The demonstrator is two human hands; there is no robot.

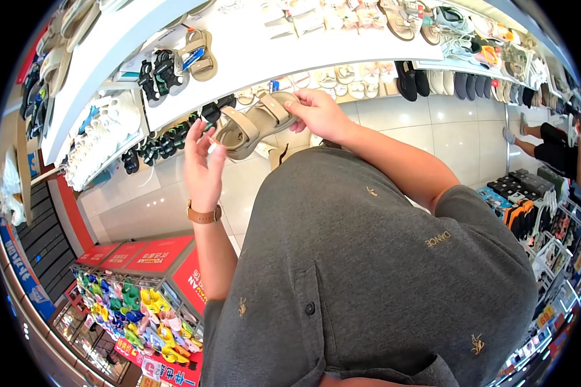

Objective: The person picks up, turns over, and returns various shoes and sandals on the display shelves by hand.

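Observation:
A beige strappy sandal (254,129) is held up at chest height, sole side partly turned from me, with two wide straps across it. My right hand (317,116) grips one end, thumb on top and fingers beneath. At the other end is my left hand (203,164), its fingers bent and close to the sandal's edge. Between its thumb and fingertips shows a small white thing (212,148), too small to name. A watch with a brown strap (204,213) is on my left wrist.
White shelves (252,48) of sandals and shoes stand ahead. Black sandals (163,74) and another beige sandal (200,55) sit on them. Colourful clogs (135,316) fill a rack at lower left, beside red boxes (152,255). A person (552,142) is at far right.

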